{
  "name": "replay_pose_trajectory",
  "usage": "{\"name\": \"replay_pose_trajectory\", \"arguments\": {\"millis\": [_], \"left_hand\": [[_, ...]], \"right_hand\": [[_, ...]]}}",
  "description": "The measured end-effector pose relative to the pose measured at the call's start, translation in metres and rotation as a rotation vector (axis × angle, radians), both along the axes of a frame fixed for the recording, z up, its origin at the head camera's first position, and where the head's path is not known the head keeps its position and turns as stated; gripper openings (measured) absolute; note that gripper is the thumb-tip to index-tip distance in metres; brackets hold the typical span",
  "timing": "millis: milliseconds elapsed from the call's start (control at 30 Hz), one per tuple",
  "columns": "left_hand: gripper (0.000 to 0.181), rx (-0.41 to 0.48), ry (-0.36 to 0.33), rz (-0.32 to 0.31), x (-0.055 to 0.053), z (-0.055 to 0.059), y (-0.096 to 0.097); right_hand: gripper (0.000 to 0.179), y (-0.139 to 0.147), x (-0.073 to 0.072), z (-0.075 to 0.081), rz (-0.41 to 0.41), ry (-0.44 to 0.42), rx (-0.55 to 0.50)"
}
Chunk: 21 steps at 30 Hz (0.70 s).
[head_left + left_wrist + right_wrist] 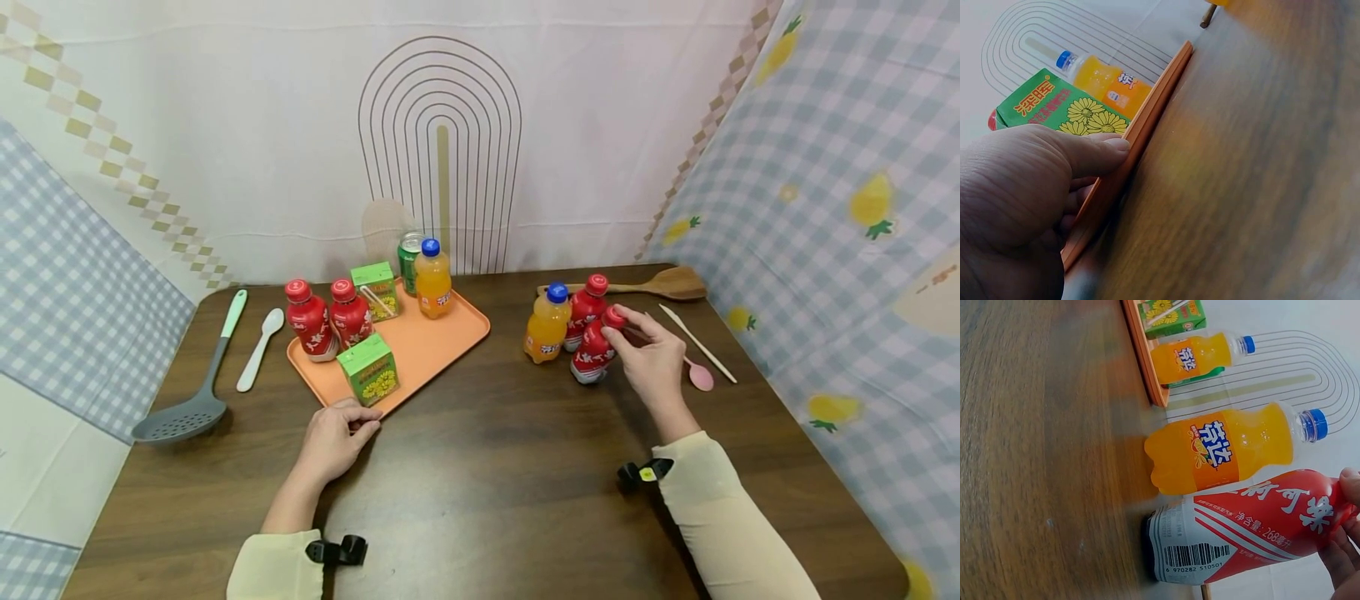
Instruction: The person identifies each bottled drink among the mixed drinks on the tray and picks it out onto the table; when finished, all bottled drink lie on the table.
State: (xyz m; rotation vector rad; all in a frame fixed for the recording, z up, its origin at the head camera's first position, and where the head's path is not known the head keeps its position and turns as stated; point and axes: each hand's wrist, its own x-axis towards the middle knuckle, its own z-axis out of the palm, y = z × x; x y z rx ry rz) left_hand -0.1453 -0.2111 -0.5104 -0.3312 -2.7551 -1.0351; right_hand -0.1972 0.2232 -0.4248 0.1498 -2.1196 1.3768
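My left hand [335, 439] holds the near rim of an orange tray [431, 360]; in the left wrist view the thumb lies on the rim with the fingers curled below. On the tray stand two red bottles, a green drink carton [371, 372] near that hand, a second carton [378, 292] with a straw, an orange soda bottle [433, 287] and a green can [409, 260]. To the right, my right hand [654, 360] pinches a red bottle [592, 354] near its cap. That bottle tilts slightly, beside another red bottle [585, 312] and an orange soda bottle [546, 327].
A grey slotted turner [197, 408] and a white spoon [262, 346] lie left of the tray. Behind the right-hand bottles is a wooden spatula [675, 283]. A pink spoon [701, 377] and a thin pale stick [699, 343] lie right of my right hand.
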Motion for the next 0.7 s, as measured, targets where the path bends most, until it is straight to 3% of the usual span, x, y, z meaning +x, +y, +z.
{"name": "replay_pose_trajectory", "arguments": {"millis": [433, 700], "left_hand": [[0.009, 0.003, 0.006, -0.004, 0.0003, -0.0006, 0.0001], [0.009, 0.008, -0.006, -0.004, 0.0001, -0.0017, -0.0005]], "right_hand": [[0.035, -0.0020, 0.0027, 0.0003, 0.022, -0.021, -0.028], [0.041, -0.0028, 0.0043, 0.0002, -0.003, -0.016, 0.039]]}}
